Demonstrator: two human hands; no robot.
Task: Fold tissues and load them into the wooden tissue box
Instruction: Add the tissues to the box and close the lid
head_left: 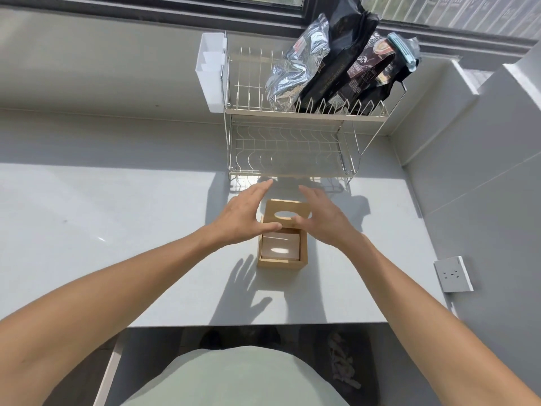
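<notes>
My left hand point(244, 216) and right hand point(323, 219) hover over the wooden tissue box point(282, 253) on the white countertop point(117, 230), fingers spread and holding nothing — the slotted lid point(288, 213) sits pushed back, uncovering folded white tissues point(280, 248) inside, just before the dish rack point(292, 142).

The tissue box point(282, 260) was pale matt wood, the tissues point(281, 246) soft white paper, the far rack point(292, 148) shiny metal wire, the counter point(117, 230) smooth.
</notes>
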